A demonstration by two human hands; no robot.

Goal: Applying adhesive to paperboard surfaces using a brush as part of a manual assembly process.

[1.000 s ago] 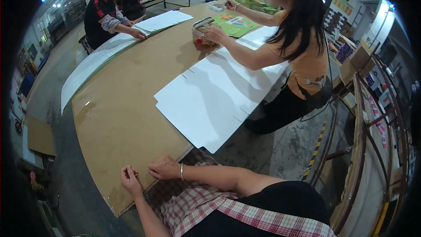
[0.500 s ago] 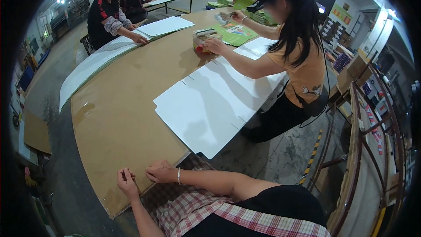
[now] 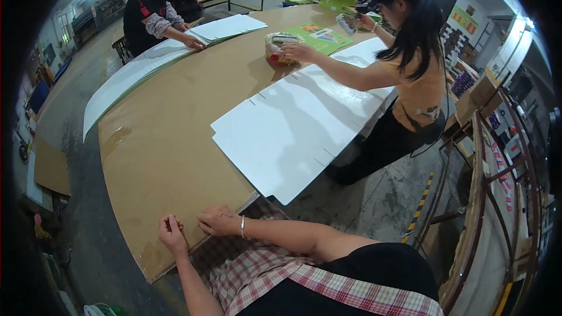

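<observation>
My left hand (image 3: 171,231) rests on the near edge of the long brown table (image 3: 164,140), fingers curled in loosely; whether it pinches anything is too small to tell. My right hand (image 3: 218,220), a thin bracelet on its wrist, lies palm down on the same edge beside it and holds nothing. A large white die-cut cardboard sheet (image 3: 293,129) lies flat farther up the table, beyond both hands and overhanging the right edge. My checked apron and black top fill the lower part of the head view.
A person in an orange top (image 3: 413,82) stands at the table's right side, one hand on a wrapped roll (image 3: 280,47) next to green printed sheets (image 3: 319,35). Another person in black and red (image 3: 152,11) handles white sheets (image 3: 225,26) at the far end. Metal racking (image 3: 497,169) stands on the right.
My hands have stayed almost still on the table edge. The person in orange has kept one hand on the roll and brought the other hand up near the head.
</observation>
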